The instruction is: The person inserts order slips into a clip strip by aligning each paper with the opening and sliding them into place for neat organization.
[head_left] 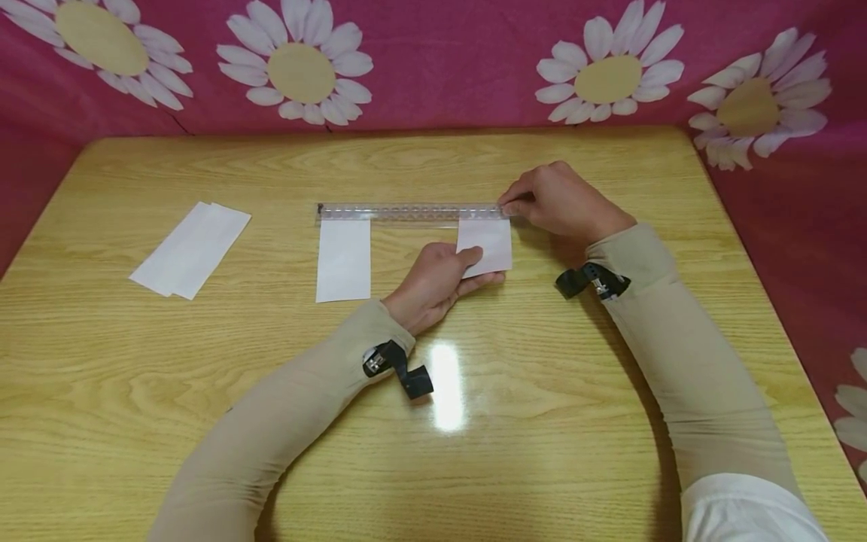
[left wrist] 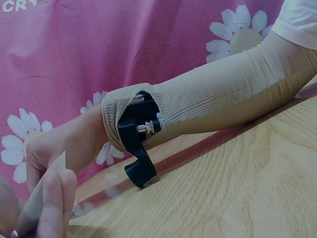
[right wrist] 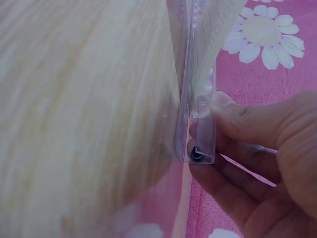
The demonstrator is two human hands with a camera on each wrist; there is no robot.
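A long clear plastic strip (head_left: 413, 214) with a row of bumps lies crosswise; its exact kind is unclear. At its right end my right hand (head_left: 565, 199) pinches it between thumb and fingers; the right wrist view shows a small dark round piece (right wrist: 196, 153) in that end. Below this end, my left hand (head_left: 440, 282) holds a white paper slip (head_left: 497, 237), thumb on top and fingers underneath. The slip's upper edge meets the strip. Another white slip (head_left: 344, 263) hangs down from the strip's left end. In the left wrist view my left fingers (left wrist: 52, 198) hold the slip edge-on.
Several white slips (head_left: 193, 248) lie overlapped on the wooden table (head_left: 135, 376) at the left. A pink cloth (head_left: 447, 68) with daisies rises behind the table's back edge. Black straps (head_left: 409, 376) dangle from both wrists, and light glares on the table near the middle.
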